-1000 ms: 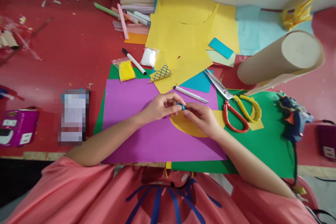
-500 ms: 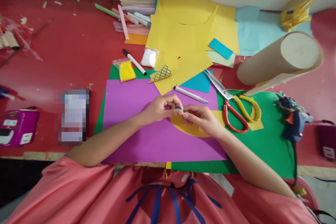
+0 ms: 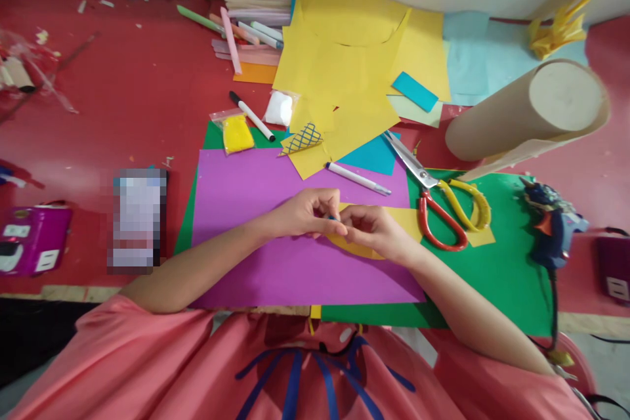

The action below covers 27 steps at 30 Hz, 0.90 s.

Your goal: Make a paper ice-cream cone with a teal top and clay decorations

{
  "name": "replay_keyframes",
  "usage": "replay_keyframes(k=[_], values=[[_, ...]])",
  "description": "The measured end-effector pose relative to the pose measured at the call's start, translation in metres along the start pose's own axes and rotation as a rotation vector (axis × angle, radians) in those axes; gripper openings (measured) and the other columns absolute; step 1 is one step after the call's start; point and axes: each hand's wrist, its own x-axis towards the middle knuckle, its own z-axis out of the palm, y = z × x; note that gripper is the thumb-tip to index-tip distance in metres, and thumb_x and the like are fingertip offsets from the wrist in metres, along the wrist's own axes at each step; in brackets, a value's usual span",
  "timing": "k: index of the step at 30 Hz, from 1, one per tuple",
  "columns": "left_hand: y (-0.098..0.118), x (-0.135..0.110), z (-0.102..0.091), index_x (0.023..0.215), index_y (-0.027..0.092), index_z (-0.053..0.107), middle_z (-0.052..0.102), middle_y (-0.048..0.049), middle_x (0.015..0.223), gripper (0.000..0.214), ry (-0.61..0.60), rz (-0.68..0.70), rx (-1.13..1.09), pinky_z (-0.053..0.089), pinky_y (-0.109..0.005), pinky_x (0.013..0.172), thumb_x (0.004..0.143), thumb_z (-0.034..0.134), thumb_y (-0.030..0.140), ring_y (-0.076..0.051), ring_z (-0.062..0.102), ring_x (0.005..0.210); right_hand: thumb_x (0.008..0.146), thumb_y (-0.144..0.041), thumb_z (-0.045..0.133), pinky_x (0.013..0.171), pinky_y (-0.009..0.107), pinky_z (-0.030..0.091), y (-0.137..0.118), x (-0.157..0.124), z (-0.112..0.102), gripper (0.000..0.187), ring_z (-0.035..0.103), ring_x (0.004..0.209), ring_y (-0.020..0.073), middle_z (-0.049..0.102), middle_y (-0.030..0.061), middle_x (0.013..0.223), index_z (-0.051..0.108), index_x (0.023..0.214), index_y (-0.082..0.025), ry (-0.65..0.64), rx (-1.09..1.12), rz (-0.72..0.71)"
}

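The left hand [image 3: 319, 211] is closed before me in a pinch, its thumb and fingers nipping a small dark-blue piece [image 3: 333, 218] that I see only as a sliver, too covered for me to name its material. The right hand [image 3: 375, 228] meets it, fingers curled in and touching the left fingertips; I cannot tell whether it grips the blue piece as well. Both hands are over a deep-yellow paper shape with a curved lower edge [image 3: 361, 251], which lies on a purple paper sheet [image 3: 295, 272]. That sheet overlaps a larger green sheet [image 3: 497, 289]. Just beyond the hands I have a slim white marker with a dark cap [image 3: 359, 179], lying slantwise, and to its right metal scissors with one red and one yellow handle [image 3: 427, 179]. Farther forward are a yellow scrap bearing a blue crosshatch [image 3: 304, 138], a clear packet of something yellow [image 3: 237, 133], and large overlapping yellow sheets [image 3: 344, 72]. Off to my right, a thick cream roll [image 3: 516, 111] leans behind a dark-blue glue gun [image 3: 554, 236]; at far left, a blurred-out phone-like slab [image 3: 136, 220] lies on the red bench [image 3: 123, 92].
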Motion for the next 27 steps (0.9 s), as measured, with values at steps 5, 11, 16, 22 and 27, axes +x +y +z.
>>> replay_keyframes(k=[5, 11, 16, 22, 27], values=[[-0.002, 0.006, 0.0, 0.073, 0.018, 0.047, 0.049, 0.0096, 0.051, 0.04, 0.071, 0.074, 0.04, 0.033, -0.013, 0.038, 0.075, 0.078, 0.044, -0.002, 0.044, 0.039, 0.086, -0.036, 0.061, 0.05, 0.022, 0.036, 0.002, 0.002, 0.0, 0.022, 0.046, 0.053, 0.0084, 0.062, 0.0007, 0.064, 0.066, 0.081, -0.014, 0.214, -0.35, -0.173], [-0.005, 0.008, 0.005, 0.076, 0.019, 0.046, 0.052, 0.0089, 0.052, 0.039, 0.225, 0.173, 0.057, 0.036, -0.014, 0.04, 0.08, 0.073, 0.047, -0.003, 0.047, 0.041, 0.097, -0.023, 0.05, 0.069, 0.026, 0.05, 0.01, 0.002, 0.001, 0.018, 0.067, 0.078, 0.0161, 0.073, 0.009, 0.091, 0.065, 0.103, -0.016, 0.324, -0.561, -0.397], [-0.008, 0.007, 0.009, 0.078, 0.019, 0.047, 0.055, 0.0071, 0.057, 0.036, 0.257, 0.221, 0.033, 0.041, -0.015, 0.045, 0.082, 0.072, 0.044, -0.004, 0.052, 0.047, 0.101, -0.022, 0.039, 0.065, 0.029, 0.049, 0.013, 0.002, 0.0, 0.022, 0.062, 0.074, 0.0183, 0.067, 0.0095, 0.086, 0.059, 0.105, -0.017, 0.324, -0.768, -0.503], [-0.012, 0.007, 0.01, 0.078, 0.019, 0.047, 0.056, 0.0068, 0.056, 0.035, 0.269, 0.214, -0.012, 0.041, -0.015, 0.045, 0.084, 0.071, 0.044, -0.004, 0.051, 0.046, 0.101, -0.019, 0.038, 0.064, 0.028, 0.049, 0.014, 0.003, -0.003, 0.021, 0.06, 0.072, 0.0166, 0.066, 0.0083, 0.085, 0.059, 0.102, -0.017, 0.32, -0.778, -0.552], [-0.012, 0.007, 0.009, 0.083, 0.02, 0.049, 0.058, 0.0064, 0.057, 0.035, 0.309, 0.195, 0.013, 0.041, -0.014, 0.044, 0.081, 0.073, 0.044, -0.005, 0.054, 0.047, 0.102, -0.025, 0.042, 0.071, 0.029, 0.053, 0.013, 0.003, -0.006, 0.023, 0.067, 0.081, 0.0172, 0.071, 0.0085, 0.091, 0.063, 0.108, -0.017, 0.334, -0.643, -0.517]])
